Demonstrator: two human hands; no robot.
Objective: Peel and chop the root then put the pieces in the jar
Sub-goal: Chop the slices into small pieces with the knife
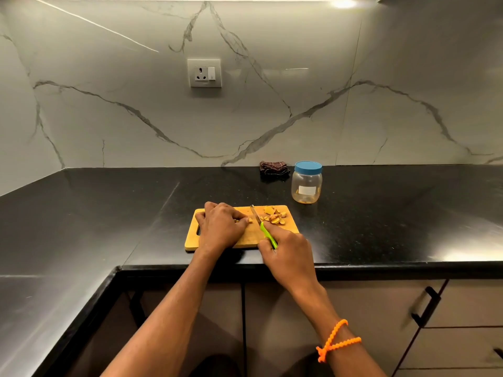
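A wooden cutting board [288, 227] lies near the front edge of the black counter. My left hand [220, 227] rests on the board, its curled fingers holding down a small yellow piece of root [246, 220]. My right hand [285, 253] grips the green handle of a knife [268, 235], whose blade [255, 213] points away just right of the held piece. Several cut pieces and peels [275, 215] lie at the board's far right. A clear jar [306, 183] with a blue lid on stands behind the board to the right.
A folded dark cloth [273, 167] lies against the marble wall left of the jar. A wall socket [204, 73] sits above. The counter turns a corner at the left. Cabinet fronts with black handles [426, 307] are below the edge.
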